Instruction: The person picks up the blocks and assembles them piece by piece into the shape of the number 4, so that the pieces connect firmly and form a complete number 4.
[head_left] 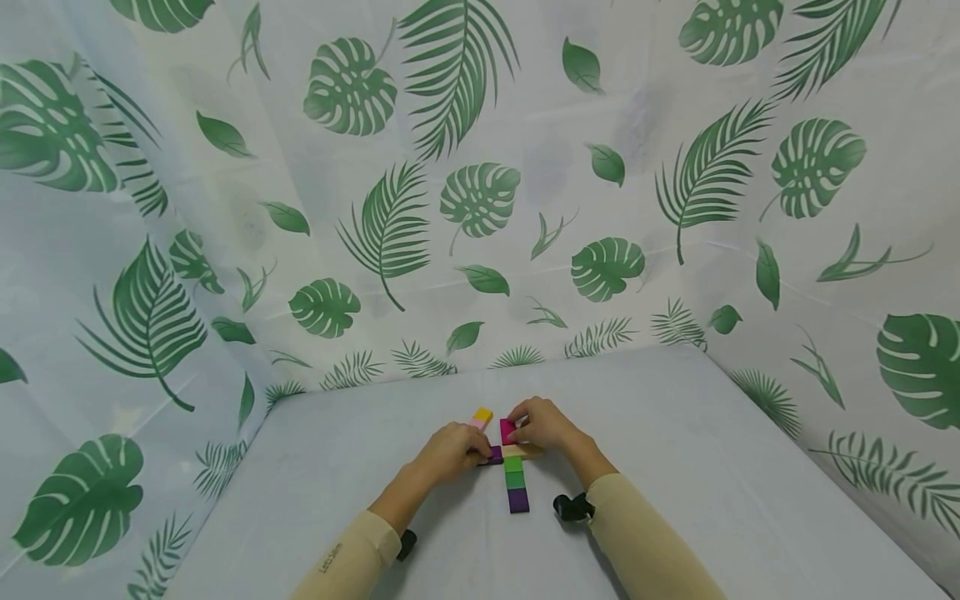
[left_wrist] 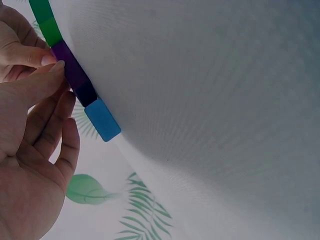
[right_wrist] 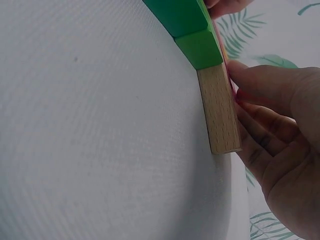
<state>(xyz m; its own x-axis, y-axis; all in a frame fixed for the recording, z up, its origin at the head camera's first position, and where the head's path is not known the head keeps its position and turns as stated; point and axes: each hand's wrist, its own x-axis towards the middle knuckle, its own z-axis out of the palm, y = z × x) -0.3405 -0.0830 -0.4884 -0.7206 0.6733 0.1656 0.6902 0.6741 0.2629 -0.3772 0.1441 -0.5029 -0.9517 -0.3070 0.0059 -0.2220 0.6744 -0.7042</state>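
Observation:
My left hand [head_left: 452,451] pinches a purple block [head_left: 495,455] at the left of a small layout of coloured blocks. In the left wrist view, its thumb tip lies against the purple block [left_wrist: 71,65], with a dark navy piece and a blue block [left_wrist: 103,120] in line beyond. With thumb and fingers, my right hand [head_left: 544,424] grips a magenta block [head_left: 507,431] just above a plain wooden block [head_left: 528,451]. The right wrist view shows the wooden block [right_wrist: 219,110] lying on the table against a green block [right_wrist: 201,49].
Below the wooden block runs a column of green blocks [head_left: 513,472] ending in a dark purple block [head_left: 519,500]. A yellow block [head_left: 483,414] and a pink block [head_left: 477,424] lie behind my left hand. Leaf-patterned cloth [head_left: 525,208] surrounds the white table [head_left: 637,400].

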